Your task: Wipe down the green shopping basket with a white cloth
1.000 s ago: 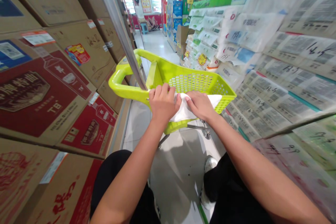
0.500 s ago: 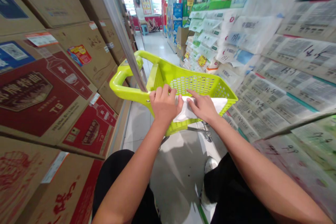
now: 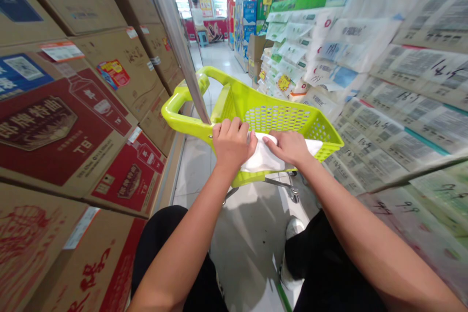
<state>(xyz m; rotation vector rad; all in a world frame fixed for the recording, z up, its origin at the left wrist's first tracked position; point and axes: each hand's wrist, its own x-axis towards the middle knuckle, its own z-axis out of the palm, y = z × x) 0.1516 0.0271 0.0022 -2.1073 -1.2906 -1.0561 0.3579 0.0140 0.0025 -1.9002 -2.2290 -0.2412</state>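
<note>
Both bare forearms stretched forward and down from the lower frame, meeting at the near rim of a lime-green perforated plastic shopping cart basket. Left hand palm down, fingers curled over the rim and over the left end of a white crumpled cloth, gripping both. Right hand laid just beside, palm down and fingers bent, pressing the same cloth against the rim; thumb tips of the two hands nearly touching. Cloth draped along the near edge of the basket, bulging out between and below the hands, with a strip running on to the right past the right hand. Looped lime-green cart handle to the left of the left hand, curving up and back. Slanted grey metal shelf post crossing in front of that handle. Stacked brown and red cardboard cartons close along the left side of the aisle; shelves of pale plastic-wrapped packs close along the right. Pale tiled floor below the basket, with the metal cart frame beneath it, black trouser legs and a light shoe near the bottom.
</note>
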